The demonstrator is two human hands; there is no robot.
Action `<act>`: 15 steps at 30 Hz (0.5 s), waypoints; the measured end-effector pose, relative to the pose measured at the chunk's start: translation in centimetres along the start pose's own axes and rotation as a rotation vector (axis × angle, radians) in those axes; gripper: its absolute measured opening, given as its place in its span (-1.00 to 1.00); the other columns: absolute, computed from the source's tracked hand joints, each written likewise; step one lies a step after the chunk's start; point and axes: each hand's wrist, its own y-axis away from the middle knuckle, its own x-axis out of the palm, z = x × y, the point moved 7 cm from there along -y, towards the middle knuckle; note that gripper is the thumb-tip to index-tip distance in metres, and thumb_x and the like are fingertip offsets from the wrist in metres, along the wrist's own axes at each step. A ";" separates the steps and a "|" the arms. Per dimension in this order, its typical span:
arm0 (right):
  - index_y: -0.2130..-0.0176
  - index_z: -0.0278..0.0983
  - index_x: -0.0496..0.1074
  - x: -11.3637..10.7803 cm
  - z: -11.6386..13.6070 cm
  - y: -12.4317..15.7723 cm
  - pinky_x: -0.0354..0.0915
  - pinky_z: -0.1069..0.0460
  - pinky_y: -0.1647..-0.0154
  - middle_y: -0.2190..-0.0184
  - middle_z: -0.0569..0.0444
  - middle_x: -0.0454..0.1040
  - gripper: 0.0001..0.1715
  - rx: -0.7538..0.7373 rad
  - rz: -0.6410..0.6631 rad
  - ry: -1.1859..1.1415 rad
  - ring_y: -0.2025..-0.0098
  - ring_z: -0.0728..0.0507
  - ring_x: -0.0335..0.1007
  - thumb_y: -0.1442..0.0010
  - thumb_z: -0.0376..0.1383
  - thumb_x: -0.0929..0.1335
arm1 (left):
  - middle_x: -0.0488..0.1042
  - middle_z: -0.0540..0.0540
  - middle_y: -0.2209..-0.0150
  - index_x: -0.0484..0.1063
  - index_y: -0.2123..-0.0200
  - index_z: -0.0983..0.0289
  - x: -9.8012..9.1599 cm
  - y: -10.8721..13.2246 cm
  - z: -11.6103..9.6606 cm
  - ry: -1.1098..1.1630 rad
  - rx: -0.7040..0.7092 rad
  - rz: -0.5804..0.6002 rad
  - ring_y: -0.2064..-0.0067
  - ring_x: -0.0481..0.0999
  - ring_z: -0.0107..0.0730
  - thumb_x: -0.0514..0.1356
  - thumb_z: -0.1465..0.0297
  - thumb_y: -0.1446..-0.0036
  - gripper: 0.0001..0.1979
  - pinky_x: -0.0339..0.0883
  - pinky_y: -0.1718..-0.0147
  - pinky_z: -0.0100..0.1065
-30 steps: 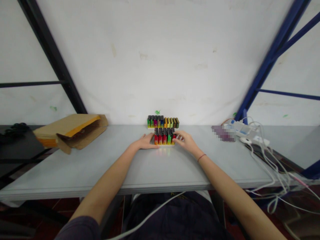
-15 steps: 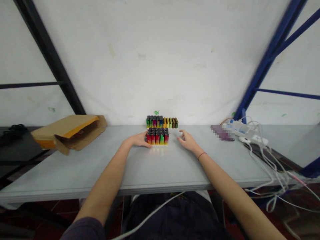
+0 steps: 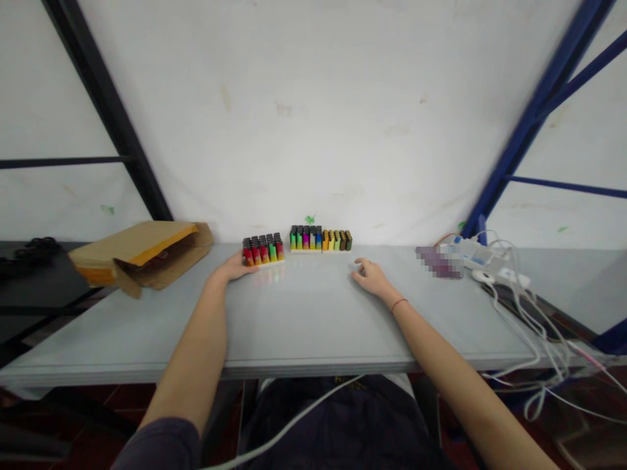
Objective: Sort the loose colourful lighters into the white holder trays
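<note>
On the grey table (image 3: 313,320), a block of upright disposable lighters (image 3: 263,250) in red, yellow and green stands on a pale tray near the back edge. My left hand (image 3: 232,266) is at its near left corner, fingers against the tray. To the right, a longer row of lighters (image 3: 321,239) runs from green to yellow and stands apart from the block. My right hand (image 3: 372,277) rests on the tabletop, fingers lightly curled, touching nothing but the table.
A torn brown cardboard mailer (image 3: 147,256) lies at the table's left end. Right of my hand are a pixelated purple object (image 3: 439,262), a white power strip (image 3: 473,256) and tangled white cables (image 3: 526,307). A white wall and metal frames stand behind.
The block of lighters has slid left along the table with my left hand, away from the row behind it. My right hand left the block and has stayed off it since.
</note>
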 end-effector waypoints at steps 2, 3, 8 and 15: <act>-0.03 -0.35 0.35 0.0 0.1 0.0 0.17 -0.02 0.01 0.20 -0.07 0.50 -0.56 -0.009 0.011 0.010 0.13 -0.18 0.37 -0.18 -0.22 0.30 | 0.55 0.13 0.06 0.39 0.02 0.41 0.7 -0.3 -0.4 -0.026 0.008 0.030 0.02 0.52 -0.14 0.32 0.44 -0.06 -0.60 0.36 0.03 -0.39; -0.02 -0.35 0.37 0.1 0.2 0.0 0.16 -0.02 0.00 0.20 -0.08 0.50 -0.58 -0.016 0.019 0.015 0.12 -0.18 0.37 -0.19 -0.23 0.30 | 0.56 0.15 0.08 0.42 0.06 0.41 1.0 -0.5 -0.5 -0.045 -0.007 0.027 0.03 0.52 -0.12 0.30 0.44 -0.08 -0.65 0.37 0.03 -0.36; 0.03 -0.33 0.42 0.4 0.1 0.0 0.14 -0.03 -0.04 0.14 -0.09 0.49 -0.63 -0.019 0.049 0.022 0.07 -0.17 0.37 -0.19 -0.23 0.30 | 0.54 0.28 0.06 0.47 0.08 0.39 2.0 -1.3 -1.2 -0.103 -0.097 -0.062 -0.03 0.49 0.02 0.25 0.40 -0.12 -0.70 0.35 -0.01 -0.25; 0.06 -0.30 0.45 0.5 0.1 0.0 0.14 -0.02 -0.05 0.13 -0.08 0.49 -0.66 -0.023 0.056 0.019 0.05 -0.16 0.37 -0.19 -0.24 0.30 | 0.47 0.30 -0.04 0.36 -0.06 0.39 2.8 -2.1 -2.2 -0.011 -0.232 -0.191 -0.08 0.45 -0.03 0.19 0.38 -0.19 -0.61 0.31 -0.02 -0.23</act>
